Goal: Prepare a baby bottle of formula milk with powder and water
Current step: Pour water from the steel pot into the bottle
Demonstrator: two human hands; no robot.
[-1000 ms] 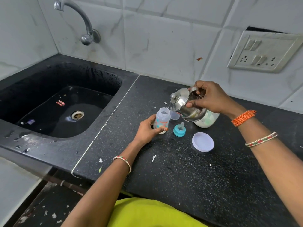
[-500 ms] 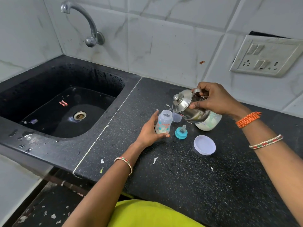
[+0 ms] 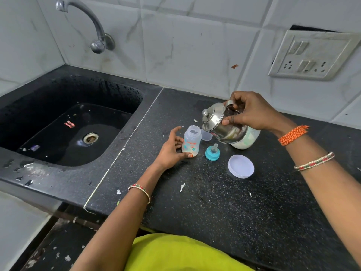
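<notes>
A black speckled surface (image 3: 224,202) fills the lower right, running back to a white tiled wall (image 3: 185,45); a black sink (image 3: 64,126) is set into it on the left, wet, with a drain in its floor and a curved metal tap (image 3: 91,26) above. A white switch and socket plate (image 3: 312,55) sits tilted on the wall at the right.

The right hand (image 3: 252,112) grips a small steel kettle (image 3: 216,122) in the air, fingers curled at its handle and thumb pressed on its side. The kettle is tipped to the left, lid on, its spout just over the open mouth of the baby bottle (image 3: 191,140). Behind and under the kettle stands a white formula jar (image 3: 248,139), partly hidden. A round white lid (image 3: 240,166) lies flat near the jar, toward the front.

The bottle stands upright on the surface between sink edge and jar, uncapped, translucent with small coloured prints. The left hand (image 3: 172,151) steadies it from the left, thumb tip against its base, fingers loosely curved beside its wall; whether they touch it cannot be told. Just right of the bottle lies the teal teat ring (image 3: 212,152), teat up. A small clear cap (image 3: 206,135) stands behind it, half hidden by the kettle. White scraps dot the surface
</notes>
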